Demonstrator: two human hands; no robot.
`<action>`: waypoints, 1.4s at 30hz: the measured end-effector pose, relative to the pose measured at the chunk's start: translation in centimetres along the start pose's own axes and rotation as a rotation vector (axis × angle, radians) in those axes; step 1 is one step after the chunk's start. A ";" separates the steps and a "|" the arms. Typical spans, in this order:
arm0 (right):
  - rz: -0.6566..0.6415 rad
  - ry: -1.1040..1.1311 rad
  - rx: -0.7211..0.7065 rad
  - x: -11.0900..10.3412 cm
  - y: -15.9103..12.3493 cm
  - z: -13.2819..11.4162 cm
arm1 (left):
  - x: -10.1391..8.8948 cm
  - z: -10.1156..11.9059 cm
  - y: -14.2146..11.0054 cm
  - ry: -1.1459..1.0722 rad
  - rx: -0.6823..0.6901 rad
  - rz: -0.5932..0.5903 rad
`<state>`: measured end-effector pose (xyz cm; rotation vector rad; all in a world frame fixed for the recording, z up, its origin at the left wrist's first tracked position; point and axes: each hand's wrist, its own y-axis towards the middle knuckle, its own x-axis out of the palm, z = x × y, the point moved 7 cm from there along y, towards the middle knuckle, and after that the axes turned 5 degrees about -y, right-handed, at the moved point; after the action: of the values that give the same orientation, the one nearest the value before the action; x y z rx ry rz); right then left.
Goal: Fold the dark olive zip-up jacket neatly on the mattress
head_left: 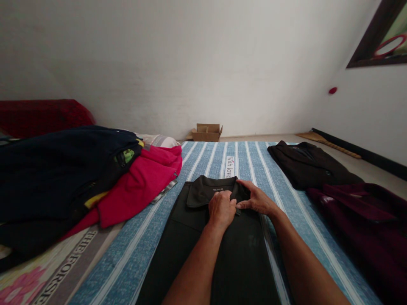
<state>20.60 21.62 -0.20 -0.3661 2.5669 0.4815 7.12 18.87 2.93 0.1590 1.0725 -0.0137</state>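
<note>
A dark green collared shirt [244, 254] lies folded in a long rectangle before me, its collar at the far end. Small pale print shows inside the neck. My left hand [221, 207] is closed on the shirt collar near the front opening, knuckles up. Just to its right, my right hand [256, 200] pinches the right side of the same collar between thumb and fingers. The two hands nearly touch at the thumbs. Both forearms reach in over the shirt, covering part of its front.
Blue-and-white striped bedding [140, 241] lies under the shirt. Left is a heap with a navy garment [63, 169] and a pink garment [143, 182]. On the right are a folded dark brown garment [311, 165] and a maroon garment [359, 228]. A cardboard box [206, 134] stands by the wall.
</note>
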 end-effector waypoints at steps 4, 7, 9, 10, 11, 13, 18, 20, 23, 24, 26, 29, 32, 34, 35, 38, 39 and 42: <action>0.001 -0.009 0.000 0.0 0.0 -0.1 | 0.0 0.1 0.0 0.000 -0.003 -0.020; 0.003 -0.016 -0.003 -0.1 0.0 -0.1 | -0.1 0.2 -0.1 -0.007 0.007 -0.019; 0.000 -0.014 -0.005 -0.1 0.0 -0.2 | -0.3 0.4 -0.1 -0.013 0.019 -0.012; 0.000 -0.014 -0.007 0.0 0.0 -0.2 | -0.3 0.4 -0.1 -0.015 0.023 -0.009; 0.000 -0.013 -0.009 0.0 0.0 -0.2 | -0.3 0.4 -0.2 -0.017 0.025 -0.008; 0.003 -0.014 -0.012 -0.1 0.0 -0.2 | -0.4 0.4 -0.2 -0.017 0.022 -0.009; -0.002 -0.013 -0.018 -0.1 0.1 -0.3 | -0.3 0.4 -0.1 -0.017 0.023 -0.013; -0.005 -0.015 -0.013 -0.1 0.1 -0.4 | -0.2 0.3 -0.1 -0.014 0.020 -0.017; -0.007 -0.013 -0.005 -0.1 0.0 -0.3 | -0.2 0.3 -0.1 -0.017 0.019 -0.016; -0.009 -0.011 -0.006 -0.1 0.1 -0.3 | -0.2 0.3 -0.1 -0.019 0.020 -0.014; -0.009 -0.015 -0.014 -0.1 0.1 -0.3 | -0.2 0.3 -0.1 -0.024 0.015 -0.015; -0.006 -0.027 -0.022 -0.1 0.1 -0.4 | -0.1 0.2 -0.1 -0.031 0.010 -0.025; -0.005 -0.034 -0.021 -0.1 0.1 -0.5 | -0.1 0.2 -0.1 -0.032 0.012 -0.024; -0.007 -0.034 -0.016 -0.1 0.1 -0.5 | -0.2 0.2 -0.1 -0.029 0.017 -0.015; -0.007 -0.032 -0.014 -0.1 0.1 -0.5 | -0.2 0.2 -0.1 -0.027 0.020 -0.012; -0.006 -0.033 -0.022 -0.1 0.1 -0.5 | -0.2 0.3 -0.1 -0.026 0.024 -0.009; -0.006 -0.035 -0.028 -0.1 0.1 -0.5 | -0.2 0.3 0.0 -0.026 0.023 -0.011; -0.004 -0.045 -0.035 -0.1 0.1 -0.4 | -0.1 0.2 0.0 -0.025 0.018 -0.017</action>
<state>20.47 21.54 0.19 -0.3689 2.5169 0.5280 7.25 18.80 3.07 0.1658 1.0489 -0.0402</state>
